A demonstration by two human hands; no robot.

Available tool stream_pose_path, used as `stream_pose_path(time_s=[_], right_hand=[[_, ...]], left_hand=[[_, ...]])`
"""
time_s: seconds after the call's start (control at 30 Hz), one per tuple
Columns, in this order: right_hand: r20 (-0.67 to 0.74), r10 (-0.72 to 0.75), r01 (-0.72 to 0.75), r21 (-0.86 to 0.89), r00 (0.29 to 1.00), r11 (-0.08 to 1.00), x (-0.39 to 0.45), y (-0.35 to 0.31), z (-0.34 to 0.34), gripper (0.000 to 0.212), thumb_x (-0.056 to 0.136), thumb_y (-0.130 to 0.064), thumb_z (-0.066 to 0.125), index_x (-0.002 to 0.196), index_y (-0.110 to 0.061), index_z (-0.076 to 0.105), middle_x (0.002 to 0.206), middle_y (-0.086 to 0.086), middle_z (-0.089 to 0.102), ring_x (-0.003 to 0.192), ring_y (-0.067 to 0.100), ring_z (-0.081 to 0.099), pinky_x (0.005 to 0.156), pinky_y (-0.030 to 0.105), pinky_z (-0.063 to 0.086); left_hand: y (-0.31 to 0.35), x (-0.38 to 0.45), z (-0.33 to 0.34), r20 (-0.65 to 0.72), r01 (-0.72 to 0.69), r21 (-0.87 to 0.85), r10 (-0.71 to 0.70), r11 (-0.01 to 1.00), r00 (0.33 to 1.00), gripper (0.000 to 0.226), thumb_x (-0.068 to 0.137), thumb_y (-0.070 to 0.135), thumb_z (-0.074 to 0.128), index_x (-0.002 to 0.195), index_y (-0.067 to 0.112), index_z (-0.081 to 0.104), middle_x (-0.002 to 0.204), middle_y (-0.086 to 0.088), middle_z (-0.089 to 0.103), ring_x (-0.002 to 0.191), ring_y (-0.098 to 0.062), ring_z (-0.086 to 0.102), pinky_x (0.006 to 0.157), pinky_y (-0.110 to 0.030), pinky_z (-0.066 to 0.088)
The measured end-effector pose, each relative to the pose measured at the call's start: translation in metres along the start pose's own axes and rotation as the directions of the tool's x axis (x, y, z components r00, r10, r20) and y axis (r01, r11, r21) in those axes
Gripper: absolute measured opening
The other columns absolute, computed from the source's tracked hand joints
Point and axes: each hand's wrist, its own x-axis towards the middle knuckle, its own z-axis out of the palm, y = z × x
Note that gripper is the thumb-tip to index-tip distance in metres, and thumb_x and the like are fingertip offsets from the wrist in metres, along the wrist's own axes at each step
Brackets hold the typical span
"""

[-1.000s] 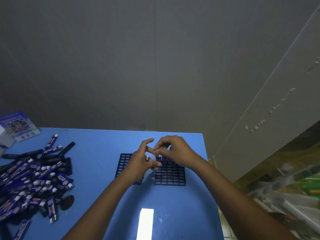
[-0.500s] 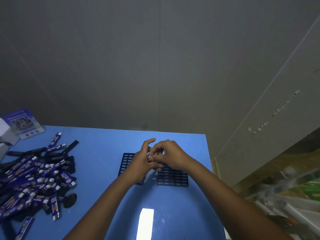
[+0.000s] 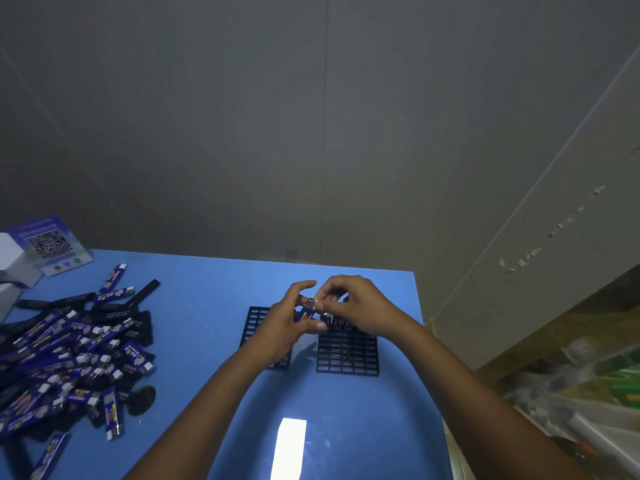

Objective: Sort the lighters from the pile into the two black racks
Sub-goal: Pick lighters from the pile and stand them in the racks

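Two black grid racks lie side by side on the blue table: the left rack (image 3: pixel 255 318) is partly under my left hand, the right rack (image 3: pixel 347 355) holds a few lighters upright along its far row. My left hand (image 3: pixel 282 329) grips a blue lighter (image 3: pixel 306 311) with its metal top up, above the gap between the racks. My right hand (image 3: pixel 356 306) pinches the top of the same lighter with fingertips. A big pile of blue and black lighters (image 3: pixel 65 355) covers the table's left side.
A QR-code card (image 3: pixel 48 244) and a white box (image 3: pixel 10 261) stand at the far left corner. A small dark round disc (image 3: pixel 142 400) lies by the pile. The table's right edge (image 3: pixel 433 375) drops off beside shelves with clutter.
Both hands have stayed together over the racks. The blue lighter between them now shows clearly, raised with its metal top between my fingertips.
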Motion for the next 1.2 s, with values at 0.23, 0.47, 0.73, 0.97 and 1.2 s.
stream_pose_path(time_s=[0.23, 0.47, 0.73, 0.97, 1.2], right_hand=[[-0.026, 0.05, -0.049, 0.043, 0.998, 0.998, 0.001, 0.005, -0.01, 0.006, 0.089, -0.025, 0.074, 0.087, -0.02, 0.074, 0.086, -0.006, 0.073, 0.077, 0.001, 0.061, 0.076, 0.021, 0.051], [-0.142, 0.158, -0.146, 0.096, 0.977, 0.985, -0.003, 0.018, -0.029, 0.005, 0.087, -0.02, 0.076, 0.085, -0.017, 0.072, 0.074, -0.006, 0.067, 0.07, 0.004, 0.059, 0.069, 0.027, 0.052], [-0.117, 0.091, -0.113, -0.199, 0.989, 0.974, -0.006, 0.03, 0.004, 0.008, 0.083, -0.016, 0.077, 0.083, -0.016, 0.069, 0.071, -0.006, 0.07, 0.067, 0.004, 0.066, 0.071, 0.023, 0.056], [-0.143, 0.117, -0.153, -0.278, 0.983, 0.948, -0.005, 0.037, 0.02, 0.005, 0.085, -0.018, 0.074, 0.084, -0.018, 0.07, 0.07, -0.01, 0.068, 0.069, 0.003, 0.064, 0.07, 0.022, 0.054], [-0.174, 0.124, -0.181, -0.367, 0.977, 0.912, -0.006, 0.037, 0.029, 0.003, 0.087, -0.022, 0.07, 0.085, -0.02, 0.069, 0.074, -0.01, 0.067, 0.073, 0.008, 0.063, 0.068, 0.028, 0.053]], left_hand=[[0.002, 0.002, 0.0, 0.016, 0.007, -0.1, -0.006, 0.995, 1.0, 0.068, 0.086, 0.013, 0.075, 0.141, 0.031, 0.039, 0.118, 0.0, 0.064, 0.1, -0.014, 0.069, 0.087, -0.027, 0.055], [-0.019, 0.001, -0.011, -0.042, 0.04, -0.248, -0.051, 0.968, 0.998, 0.055, 0.095, -0.005, 0.058, 0.143, 0.015, 0.039, 0.112, -0.015, 0.068, 0.092, -0.03, 0.073, 0.089, -0.038, 0.059], [-0.02, 0.002, -0.012, -0.106, 0.018, -0.277, -0.049, 0.961, 0.993, 0.047, 0.094, -0.009, 0.057, 0.135, 0.013, 0.051, 0.104, -0.016, 0.072, 0.087, -0.03, 0.074, 0.081, -0.035, 0.061], [-0.022, 0.002, -0.015, -0.111, 0.017, -0.296, -0.052, 0.955, 0.992, 0.042, 0.094, -0.006, 0.058, 0.131, 0.013, 0.054, 0.105, -0.015, 0.072, 0.089, -0.03, 0.074, 0.082, -0.036, 0.061], [-0.023, 0.002, -0.017, -0.109, 0.004, -0.303, -0.039, 0.953, 0.993, 0.042, 0.095, -0.003, 0.059, 0.133, 0.013, 0.053, 0.106, -0.014, 0.072, 0.089, -0.029, 0.074, 0.083, -0.037, 0.06]])
